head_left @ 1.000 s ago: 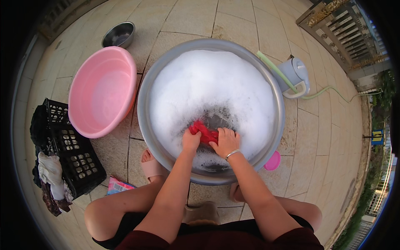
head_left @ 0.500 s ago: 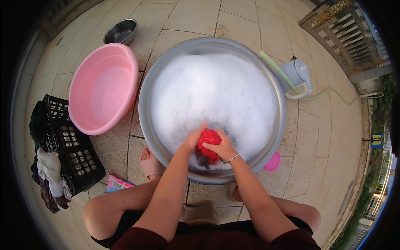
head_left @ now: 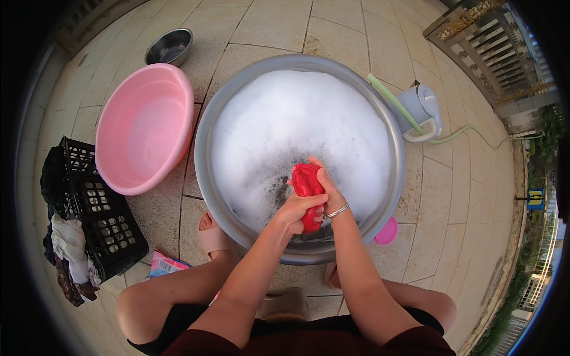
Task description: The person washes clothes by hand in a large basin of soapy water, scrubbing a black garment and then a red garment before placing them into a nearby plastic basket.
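A wet, bunched red cloth (head_left: 306,179) is squeezed between my two hands over the near part of a large metal basin (head_left: 206,178). My left hand (head_left: 295,209) wraps the cloth from the left, its thumb lying across it. Against the right side presses my right hand (head_left: 330,188), with a bracelet at the wrist. Both hands are closed on the cloth. White foam (head_left: 320,113) fills most of the basin, and dark water shows through it around the hands. Some fingers are hidden behind the cloth.
On the left stand a pink tub (head_left: 148,127), a small metal bowl (head_left: 170,47) and a black crate (head_left: 104,207) with clothes (head_left: 70,240) over its side. A grey bucket (head_left: 415,107) with a green hose (head_left: 395,102) is at right, near a pink cup (head_left: 387,231). A packet (head_left: 166,264) lies by my foot.
The red cloth has shifted slightly right and is now bunched lengthwise. My left hand has moved lower across it, my right hand up its right side. More dark water shows through the foam.
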The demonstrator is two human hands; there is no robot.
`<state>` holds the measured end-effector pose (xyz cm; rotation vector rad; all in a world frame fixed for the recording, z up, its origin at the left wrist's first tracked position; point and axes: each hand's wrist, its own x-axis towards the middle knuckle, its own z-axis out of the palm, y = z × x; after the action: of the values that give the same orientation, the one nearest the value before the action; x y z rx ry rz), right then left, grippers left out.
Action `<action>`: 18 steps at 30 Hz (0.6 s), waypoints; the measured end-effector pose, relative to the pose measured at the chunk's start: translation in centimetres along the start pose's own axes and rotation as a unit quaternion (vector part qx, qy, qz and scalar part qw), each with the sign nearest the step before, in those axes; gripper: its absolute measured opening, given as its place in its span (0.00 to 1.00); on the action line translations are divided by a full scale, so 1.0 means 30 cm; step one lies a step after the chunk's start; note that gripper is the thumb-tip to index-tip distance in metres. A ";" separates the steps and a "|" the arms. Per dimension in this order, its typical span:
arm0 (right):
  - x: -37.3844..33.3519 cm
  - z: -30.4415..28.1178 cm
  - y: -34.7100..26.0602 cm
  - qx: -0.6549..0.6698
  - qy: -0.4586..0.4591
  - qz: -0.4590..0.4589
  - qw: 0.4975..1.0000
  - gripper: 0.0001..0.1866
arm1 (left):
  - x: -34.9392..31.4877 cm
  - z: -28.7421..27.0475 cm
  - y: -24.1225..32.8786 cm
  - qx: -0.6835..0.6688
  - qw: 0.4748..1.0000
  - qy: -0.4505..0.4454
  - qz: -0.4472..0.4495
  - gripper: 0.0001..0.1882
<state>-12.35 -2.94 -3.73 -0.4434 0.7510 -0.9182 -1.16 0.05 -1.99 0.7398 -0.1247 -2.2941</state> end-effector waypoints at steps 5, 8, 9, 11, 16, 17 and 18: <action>-0.031 0.011 -0.051 0.146 -0.138 -0.036 0.979 0.26 | -0.023 0.101 -0.008 -0.055 0.988 -0.042 -0.138 0.06; -0.029 0.020 -0.102 0.061 -0.114 0.001 0.992 0.16 | -0.020 0.104 0.009 0.099 0.988 0.020 -0.115 0.07; -0.020 0.016 -0.101 0.006 -0.100 0.003 0.995 0.15 | -0.022 0.106 0.015 0.163 0.981 0.053 -0.091 0.08; -0.010 0.009 -0.100 -0.106 -0.072 0.004 0.992 0.13 | -0.004 0.084 -0.002 0.272 0.957 0.087 -0.044 0.08; -0.010 -0.008 -0.013 -0.321 0.094 -0.013 0.942 0.07 | 0.038 0.006 -0.101 0.555 0.808 0.200 0.013 0.16; -0.010 -0.016 0.009 -0.362 0.122 -0.022 0.924 0.07 | 0.039 0.008 -0.106 0.615 0.751 0.242 -0.015 0.18; -0.011 -0.020 0.030 -0.402 0.148 -0.031 0.903 0.08 | 0.036 0.010 -0.107 0.626 0.738 0.250 -0.035 0.19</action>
<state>-12.44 -2.17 -4.59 -1.0719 1.4083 -0.7070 -3.88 1.69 -3.19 1.9872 -1.4873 -1.7081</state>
